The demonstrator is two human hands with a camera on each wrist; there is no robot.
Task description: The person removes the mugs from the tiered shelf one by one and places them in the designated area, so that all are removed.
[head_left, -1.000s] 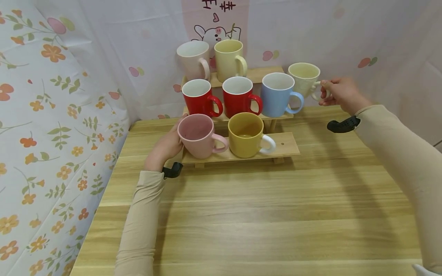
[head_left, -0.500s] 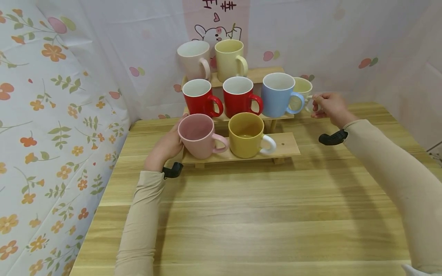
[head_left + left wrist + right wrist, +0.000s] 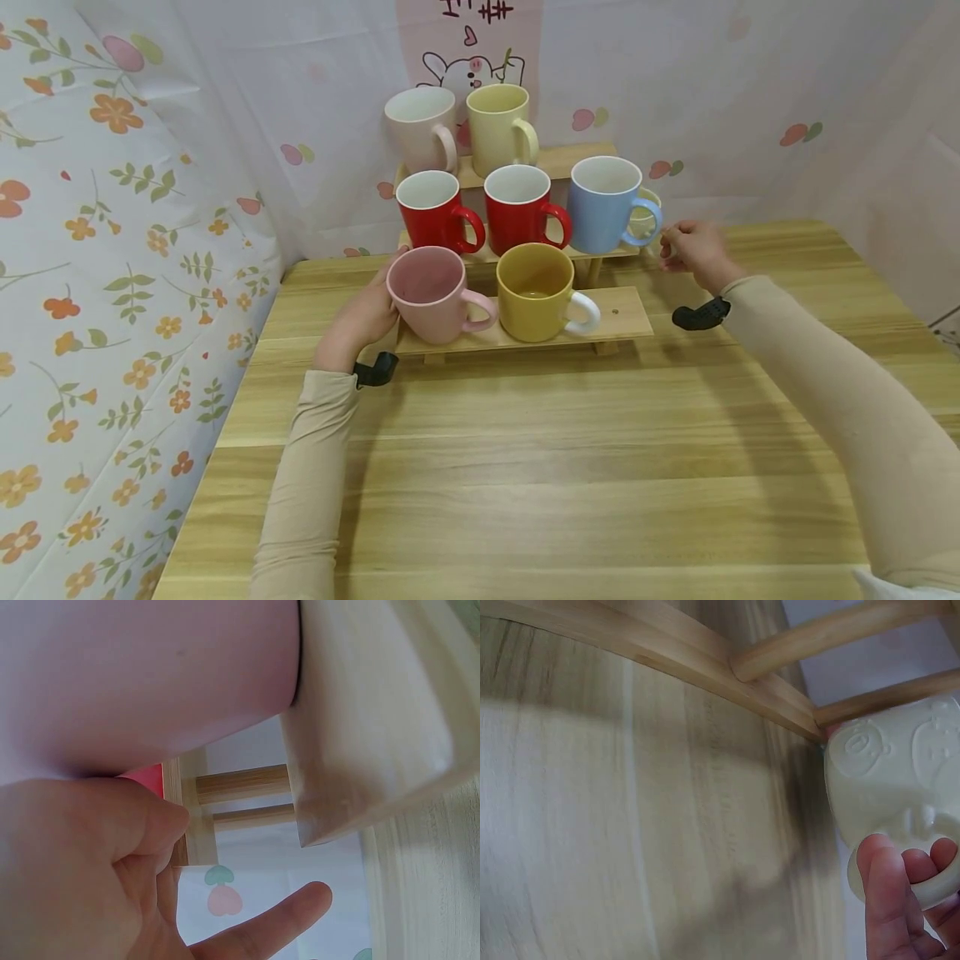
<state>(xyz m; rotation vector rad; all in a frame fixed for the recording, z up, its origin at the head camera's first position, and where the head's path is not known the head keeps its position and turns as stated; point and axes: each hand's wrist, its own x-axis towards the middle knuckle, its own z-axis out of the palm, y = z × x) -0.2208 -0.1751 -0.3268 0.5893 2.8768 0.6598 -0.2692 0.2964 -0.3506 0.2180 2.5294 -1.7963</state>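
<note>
Over at the back of the wooden table [image 3: 570,467], a three-tier wooden rack [image 3: 622,315] carries the mugs. The person's left hand [image 3: 358,321] cups the side of the pink mug [image 3: 429,293] at the left end of the lowest shelf, fingers wrapped against its wall; in the left wrist view the thumb presses the mug's side while one finger [image 3: 262,930] sticks out free below. Beside it on that shelf sits a mustard mug [image 3: 536,292] with a white handle.

The right hand [image 3: 693,250] is off the rack's right end, fingers hooked through the handle of a cream mug [image 3: 889,772] (embossed with little figures, seen close in the right wrist view). From the head view that mug [image 3: 647,210] is mostly hidden behind the blue mug [image 3: 603,204], low near the tabletop just behind the rack's right end; whether it rests on the table I cannot tell.

On the middle shelf stand two red mugs [image 3: 431,210] [image 3: 521,208] and the blue one; the top shelf holds a pale pink mug [image 3: 420,127] and a pale yellow mug [image 3: 498,127]. A floral cloth [image 3: 112,250] hangs along the table's left edge.
</note>
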